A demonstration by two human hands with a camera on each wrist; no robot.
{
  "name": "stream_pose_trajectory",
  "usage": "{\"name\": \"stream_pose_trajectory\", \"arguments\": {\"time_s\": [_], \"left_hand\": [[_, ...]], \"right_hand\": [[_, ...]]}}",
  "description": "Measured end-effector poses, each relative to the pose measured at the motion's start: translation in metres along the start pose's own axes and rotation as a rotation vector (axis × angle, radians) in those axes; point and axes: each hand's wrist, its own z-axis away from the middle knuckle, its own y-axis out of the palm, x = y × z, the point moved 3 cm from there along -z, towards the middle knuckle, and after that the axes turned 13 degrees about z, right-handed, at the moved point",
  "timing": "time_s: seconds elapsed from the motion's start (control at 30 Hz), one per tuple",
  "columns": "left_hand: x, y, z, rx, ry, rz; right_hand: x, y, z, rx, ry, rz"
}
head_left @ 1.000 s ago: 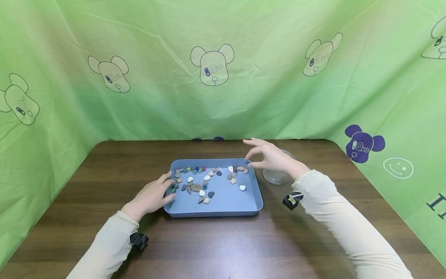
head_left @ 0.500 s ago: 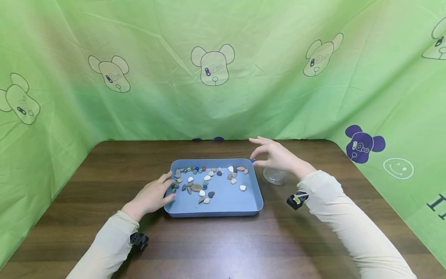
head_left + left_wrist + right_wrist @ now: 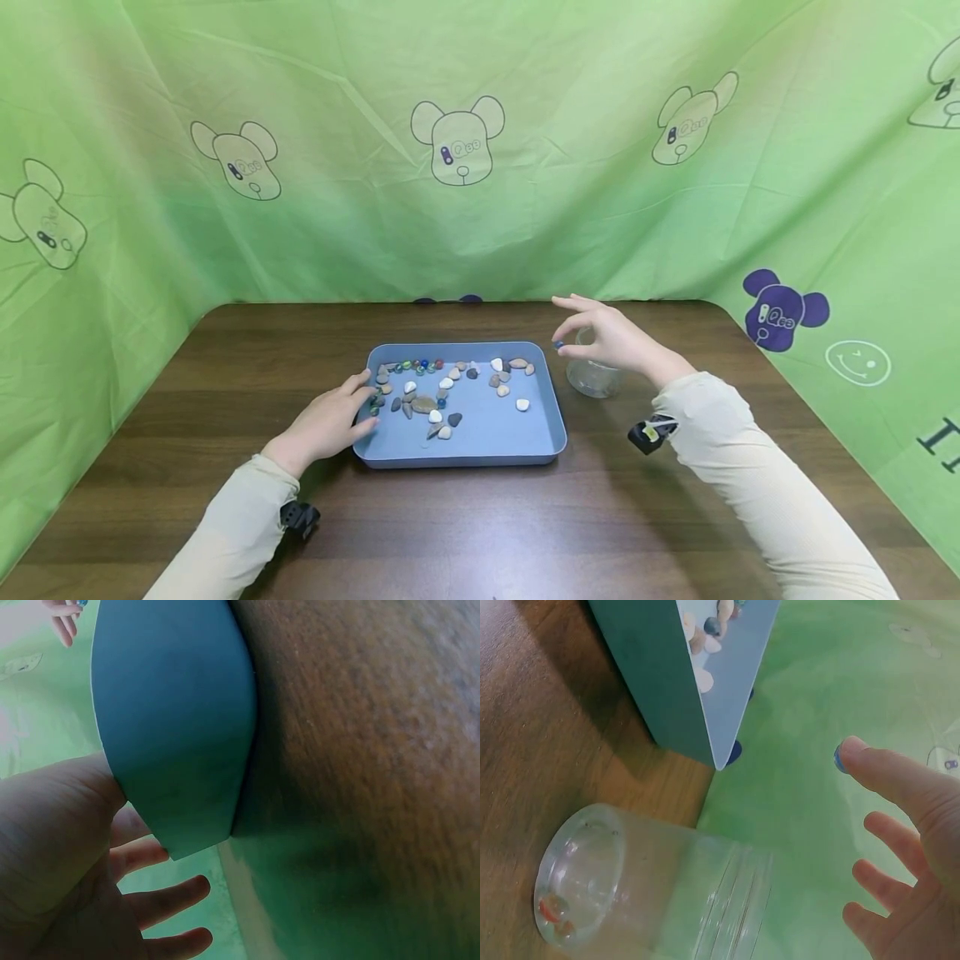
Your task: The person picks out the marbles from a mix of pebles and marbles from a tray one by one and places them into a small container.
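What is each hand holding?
The right hand pinches a blue marble between fingertips. The left hand holds nothing, resting against the tray's edge.

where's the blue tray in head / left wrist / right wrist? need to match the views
Head: the blue tray sits mid-table, left hand at its left edge.
Left wrist: tray's outer wall fills the upper left, above the palm.
Right wrist: tray's corner at top, stones showing inside, glass jar below it.
Shared landmark: the brown wooden table.
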Motion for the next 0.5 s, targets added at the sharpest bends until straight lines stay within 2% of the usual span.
{"name": "stream_pose_trajectory", "arguments": {"time_s": [0.5], "left_hand": [[0.001,0.0,0.0,-0.009,-0.006,0.008]], "right_hand": [[-0.026,-0.006,0.01,-0.046,0.066,-0.012]]}}
